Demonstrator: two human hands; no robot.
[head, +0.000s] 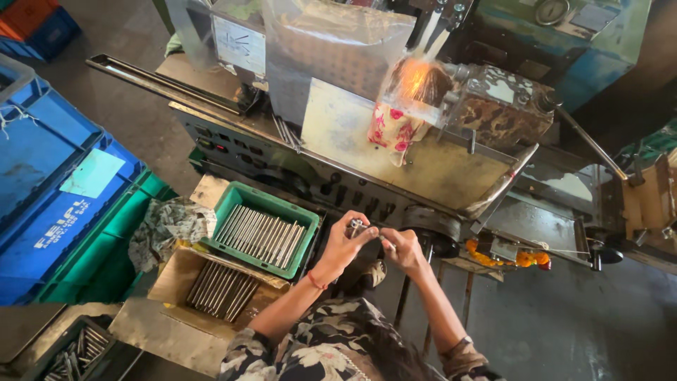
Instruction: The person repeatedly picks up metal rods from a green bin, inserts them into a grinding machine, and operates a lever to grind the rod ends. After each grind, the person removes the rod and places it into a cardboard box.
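The left hand (344,243) is closed at the fingertips around a short metal rod (357,227), pinching one end so the piece sticks up and slightly right. The right hand (403,248) sits just beside it, fingers curled, its fingertips meeting the same piece from the right; whether it grips something of its own is too small to tell. The rod's long axis runs roughly between the two hands, in front of the machine's control panel (282,166). To the left, within nearer reach of the left hand, a green tray (240,194) holds rods laid side by side, above a cardboard box (176,279) with more. Sparks (416,77) flare on the far side.
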